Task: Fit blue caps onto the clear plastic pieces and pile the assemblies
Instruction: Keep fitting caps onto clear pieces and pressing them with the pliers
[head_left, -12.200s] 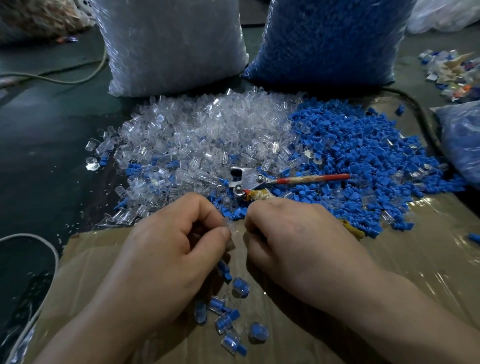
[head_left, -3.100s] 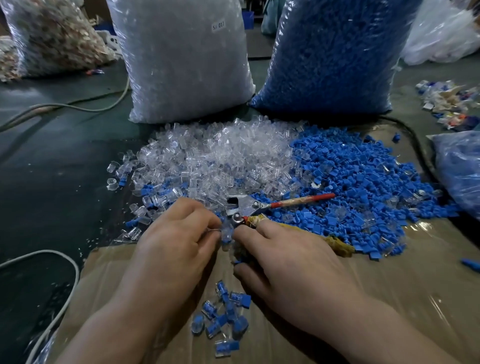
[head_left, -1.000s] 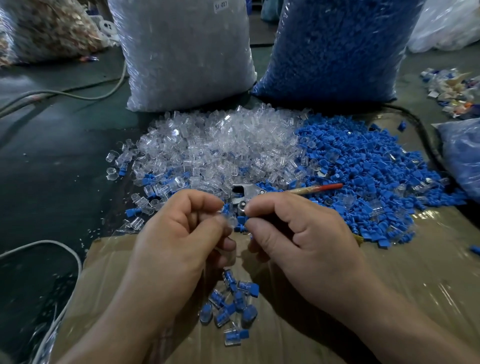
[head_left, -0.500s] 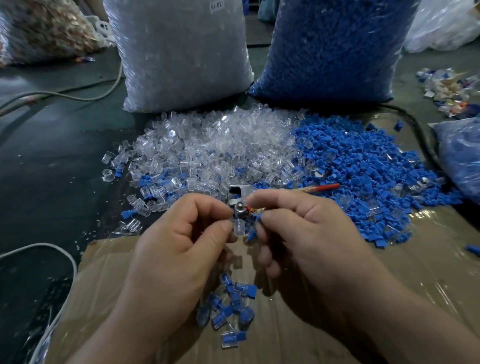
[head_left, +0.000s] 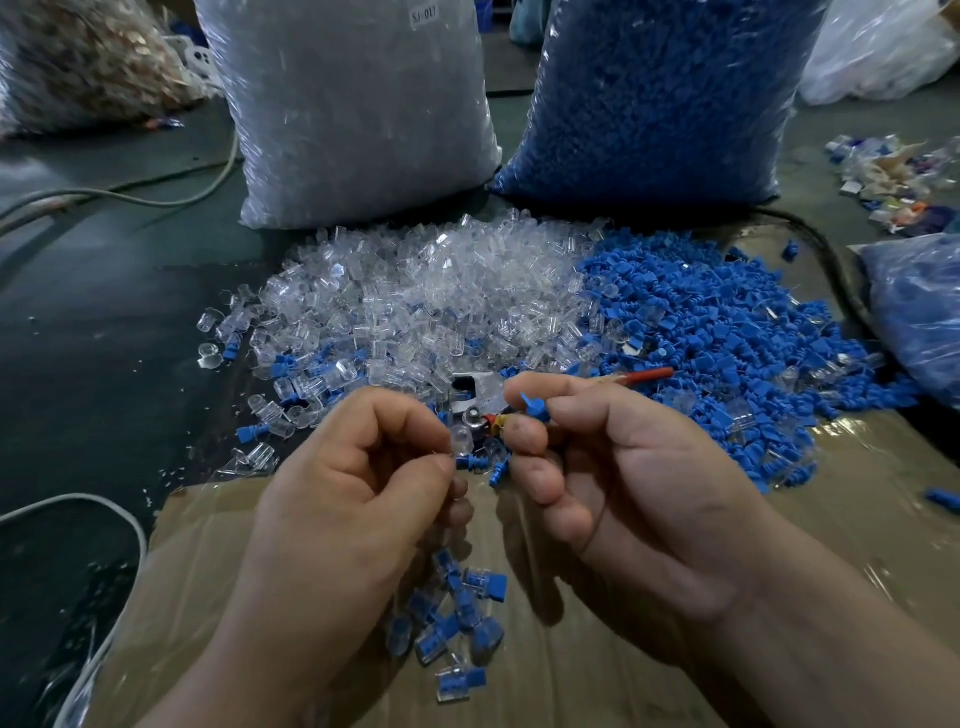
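Observation:
My left hand pinches a clear plastic piece between thumb and forefinger. My right hand pinches a blue cap at its fingertips, a short gap to the right of the clear piece. Beyond the hands lie a heap of loose clear pieces and, to its right, a heap of blue caps. Below the hands a small pile of finished assemblies rests on the cardboard sheet.
Pliers with a red handle lie between the heaps, partly hidden by my right hand. A big bag of clear pieces and a bag of blue caps stand behind. A white cable curves at left. Another bag sits far right.
My hands have drawn slightly apart. The right hand now shows a blue cap at its fingertips, while the left keeps its clear piece. The assembly pile has not moved.

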